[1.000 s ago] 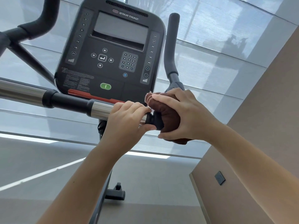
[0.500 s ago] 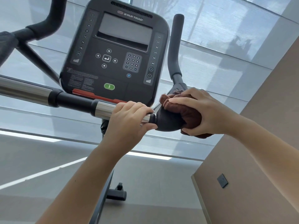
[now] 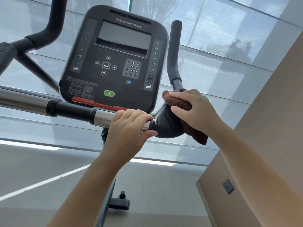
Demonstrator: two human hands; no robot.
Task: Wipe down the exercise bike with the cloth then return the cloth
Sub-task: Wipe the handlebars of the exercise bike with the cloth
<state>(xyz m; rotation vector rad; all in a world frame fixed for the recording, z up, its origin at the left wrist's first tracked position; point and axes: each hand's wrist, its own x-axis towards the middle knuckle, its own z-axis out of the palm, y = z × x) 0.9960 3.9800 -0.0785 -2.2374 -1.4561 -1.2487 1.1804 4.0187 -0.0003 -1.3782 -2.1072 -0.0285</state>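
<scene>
Holding the soft, limp cloth bunched in your right hand, you rub the joint beside the handlebar your left hand grips.

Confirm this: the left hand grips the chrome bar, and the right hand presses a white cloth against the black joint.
One thing is wrong: the cloth is brown, not white, as the head view shows. The rest stands: the left hand grips the chrome bar, and the right hand presses the cloth against the black joint.
</scene>
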